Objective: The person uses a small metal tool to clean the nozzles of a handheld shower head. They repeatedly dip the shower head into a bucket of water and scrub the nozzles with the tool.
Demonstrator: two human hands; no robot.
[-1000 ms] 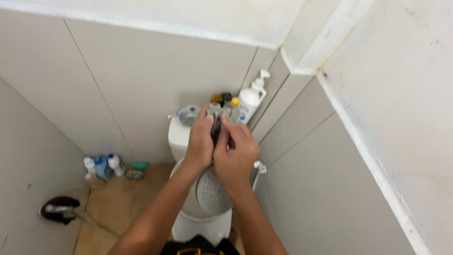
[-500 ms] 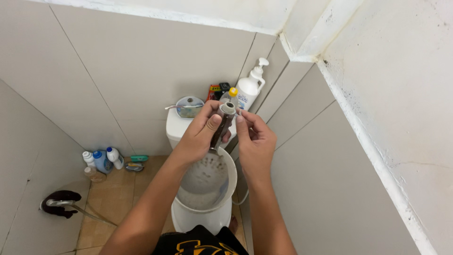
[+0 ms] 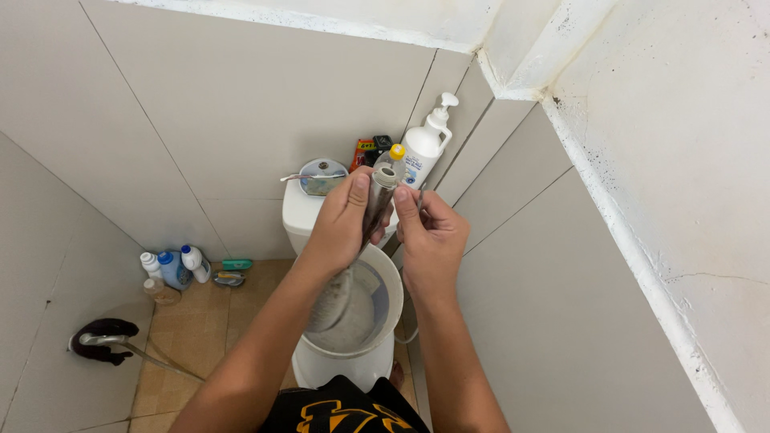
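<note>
Shower-head handle point(image 3: 377, 204), a chrome tube w/ a threaded open end on top, is held upright-ish above the toilet bowl point(image 3: 389, 301); its round perforated spray face point(image 3: 330, 301) hangs below, over the bowl. Your left hand point(image 3: 341, 220) wraps the tube mid-shaft, grip clamped on it. Your right hand point(image 3: 429, 236) pinches just under the threaded end w/ fingertips, also closed on the tube. Judging by looks: rigid, light-to-moderate weight, smooth plating prob. slippery if wet, so hold the shaft, not the face. Behind it, on the toilet tank point(image 3: 301, 212): a round dish point(image 3: 322, 178), a small yellow-capped bottle point(image 3: 395, 156), a white pump bottle point(image 3: 423, 148). Floor at left has detergent bottles point(image 3: 172, 269) and a dark brush point(image 3: 100, 337).
</note>
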